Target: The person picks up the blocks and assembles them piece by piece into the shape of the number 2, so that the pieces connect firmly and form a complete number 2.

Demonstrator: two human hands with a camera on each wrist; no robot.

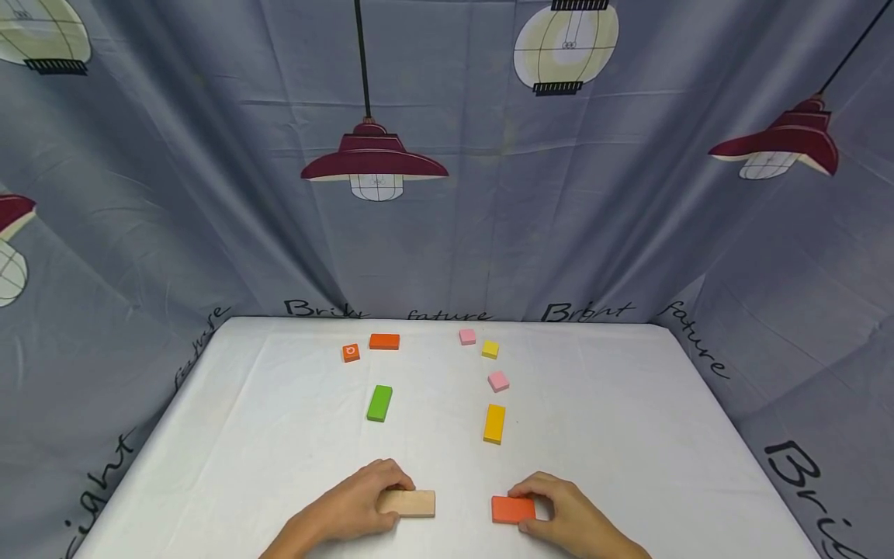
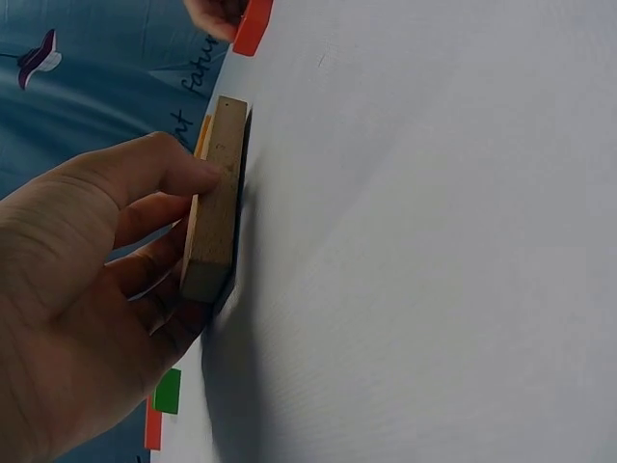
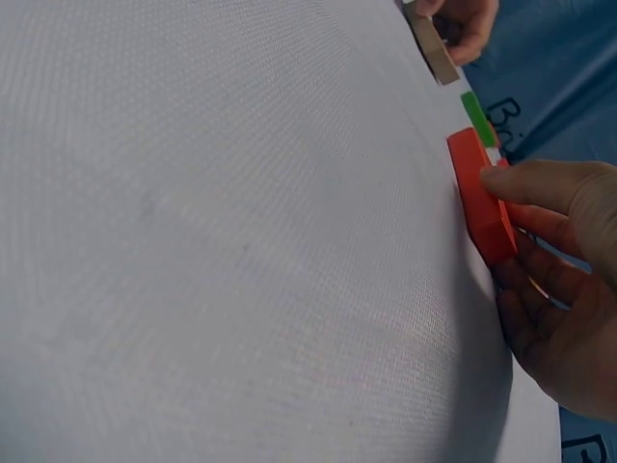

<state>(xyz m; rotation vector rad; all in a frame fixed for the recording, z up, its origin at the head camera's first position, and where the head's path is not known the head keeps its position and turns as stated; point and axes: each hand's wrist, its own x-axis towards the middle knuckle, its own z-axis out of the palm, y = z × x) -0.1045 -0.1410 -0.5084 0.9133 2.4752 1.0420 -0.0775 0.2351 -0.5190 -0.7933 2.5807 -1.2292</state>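
Note:
Near the front of the white table, my left hand pinches a plain wooden block between thumb and fingers. The left wrist view shows the thumb pressed on one long side of this wooden block, its shadow close beneath it. To the right, my right hand pinches an orange-red block by its right part. In the right wrist view the thumb lies on the near side of the orange-red block, with fingers behind it. A gap separates the two blocks.
Farther back on the table lie a green block, an orange block, a small orange cube, a yellow-orange block, two pink cubes and a yellow cube. A grey patterned curtain surrounds the table.

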